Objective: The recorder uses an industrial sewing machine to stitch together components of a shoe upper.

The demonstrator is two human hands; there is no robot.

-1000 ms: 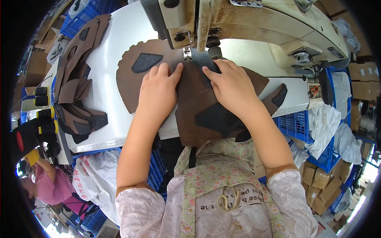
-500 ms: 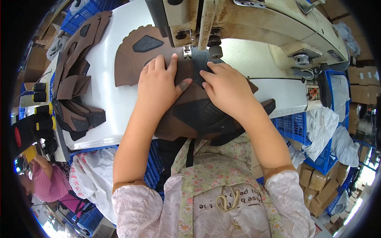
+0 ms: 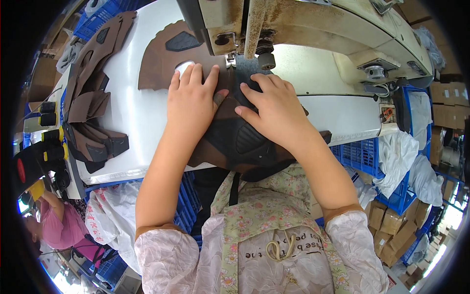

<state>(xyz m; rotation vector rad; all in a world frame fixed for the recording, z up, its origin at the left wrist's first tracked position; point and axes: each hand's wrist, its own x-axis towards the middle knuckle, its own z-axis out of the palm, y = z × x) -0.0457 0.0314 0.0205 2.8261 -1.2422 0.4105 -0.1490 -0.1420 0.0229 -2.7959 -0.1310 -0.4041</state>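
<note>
Fingers spread flat, the left hand and right hand rest on a brown, black-patched flexible sheet running from beyond the left fingertips toward the floral cloth apron, the silvery metal presser foot nearer the left.

Our bare left forearm and right forearm crossed the near edge of the bench, slanting toward each other. Our left hand lay palm down, fingers slightly fanned away from that edge, thumb angled inward with a dark grey patch on it. Our right hand, gently arched, pointed its index finger and thumb toward the bench's left edge, well parted.
</note>
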